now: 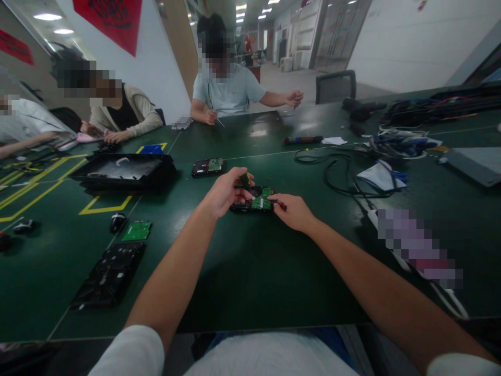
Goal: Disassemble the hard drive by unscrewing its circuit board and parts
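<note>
A hard drive point(241, 207) lies flat on the green table in front of me, its green circuit board point(261, 202) facing up. My left hand point(227, 194) is closed around a short screwdriver point(246, 180) with a dark and yellow handle, held upright over the drive's left part. The screwdriver's tip is hidden by my fingers. From the right, my right hand point(291, 210) grips the drive's right end, with the index finger on the board's edge and the thumb below. A second hard drive point(207, 167) with a green board lies just beyond my left hand.
On the left are a loose circuit board point(136, 230), a black drive casing point(109, 274) and a black tray point(125, 172). Black cables point(332, 162) and a power strip point(399, 258) lie on the right. A person point(230, 94) sits opposite; others sit at left.
</note>
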Motion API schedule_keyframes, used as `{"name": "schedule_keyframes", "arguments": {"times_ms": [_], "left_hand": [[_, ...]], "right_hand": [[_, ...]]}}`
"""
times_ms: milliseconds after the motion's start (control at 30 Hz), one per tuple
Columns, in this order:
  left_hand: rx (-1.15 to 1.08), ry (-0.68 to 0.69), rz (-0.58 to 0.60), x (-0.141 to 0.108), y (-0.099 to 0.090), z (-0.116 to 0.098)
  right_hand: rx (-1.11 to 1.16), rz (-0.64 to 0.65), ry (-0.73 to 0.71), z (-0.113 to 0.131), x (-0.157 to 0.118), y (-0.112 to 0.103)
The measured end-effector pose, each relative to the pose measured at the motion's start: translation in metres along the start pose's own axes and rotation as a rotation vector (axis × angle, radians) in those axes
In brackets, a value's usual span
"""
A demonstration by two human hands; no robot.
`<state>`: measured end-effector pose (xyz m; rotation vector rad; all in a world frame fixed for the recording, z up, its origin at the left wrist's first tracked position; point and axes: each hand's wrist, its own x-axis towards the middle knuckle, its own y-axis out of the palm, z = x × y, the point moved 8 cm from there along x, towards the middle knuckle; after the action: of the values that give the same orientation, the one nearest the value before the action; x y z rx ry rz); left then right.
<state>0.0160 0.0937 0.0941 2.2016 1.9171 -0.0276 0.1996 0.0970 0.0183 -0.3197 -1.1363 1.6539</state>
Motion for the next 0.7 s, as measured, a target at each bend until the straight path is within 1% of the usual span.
{"name": "schedule_keyframes", "arguments": {"times_ms": [67, 133, 267, 367, 467, 567, 700], "left_hand": [[-0.033, -0.024, 0.006, 0.000, 0.002, 0.001], [-0.037, -0.032, -0.016, 0.000, 0.002, 0.002], [0.020, 0.013, -0.067, -0.001, -0.001, -0.003], [0.012, 0.013, -0.024, -0.001, 0.002, -0.004], [-0.053, -0.050, 0.020, -0.001, 0.005, 0.001], [-0.095, -0.080, -0.015, -0.001, 0.002, 0.003], [-0.027, -0.015, -0.085, 0.000, -0.006, -0.003]], "right_hand": [[0.003, 0.001, 0.002, 0.000, 0.000, 0.001], [0.009, 0.005, 0.003, -0.001, 0.000, 0.001], [0.009, -0.006, -0.015, -0.002, 0.000, 0.001], [0.019, -0.015, -0.023, -0.003, 0.001, 0.002], [0.025, -0.013, -0.017, -0.004, 0.001, 0.003], [0.019, -0.007, -0.008, -0.005, 0.001, 0.004], [0.026, 0.004, 0.002, -0.004, 0.000, 0.002]]}}
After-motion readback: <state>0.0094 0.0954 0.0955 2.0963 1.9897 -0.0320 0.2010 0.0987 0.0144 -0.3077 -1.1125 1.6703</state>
